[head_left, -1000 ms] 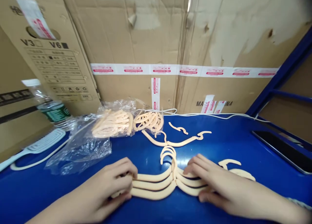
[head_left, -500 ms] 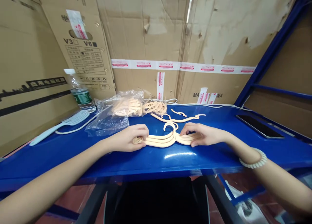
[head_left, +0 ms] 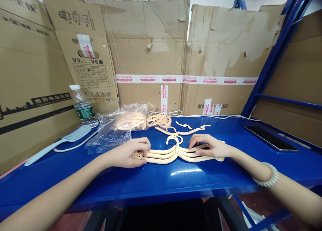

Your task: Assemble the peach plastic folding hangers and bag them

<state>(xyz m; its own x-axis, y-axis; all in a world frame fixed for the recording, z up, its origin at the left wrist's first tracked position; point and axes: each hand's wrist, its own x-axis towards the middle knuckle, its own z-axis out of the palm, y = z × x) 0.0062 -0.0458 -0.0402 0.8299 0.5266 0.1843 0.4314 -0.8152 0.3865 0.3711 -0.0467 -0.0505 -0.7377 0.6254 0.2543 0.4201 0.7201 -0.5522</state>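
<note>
Head view: two bare hands at work on a blue desk [head_left: 151,184], with one hanger stack [head_left: 176,153] between them as the landmark.
Hanger stack: cream-coloured, lying on the desk, three arms visible to each side, hooks pointing away from the person; the arms are more spread on the right half than on the left.
Left hand [head_left: 134,152]: around the stack's left end, fingers curled over the far side and thumb at the near side, little gap left; it has hold of the arms there.
Right hand [head_left: 210,146]: over the stack's right half, fingers bent and partly apart, gripping the farther arms; how firmly, I cannot tell.
Beyond the stack: a loose hanger [head_left: 178,133] just behind it, and a small separate piece [head_left: 183,125] farther back.
Left and behind the stack: a clear bag [head_left: 130,119] of similar cream parts.
Right of the stack, well apart: a dark phone [head_left: 270,138].
Step in hand: probably squaring up the stacked hangers.
Next move: seems to call for drawing the right arms together, left end held steady and hooks aligned.
</note>
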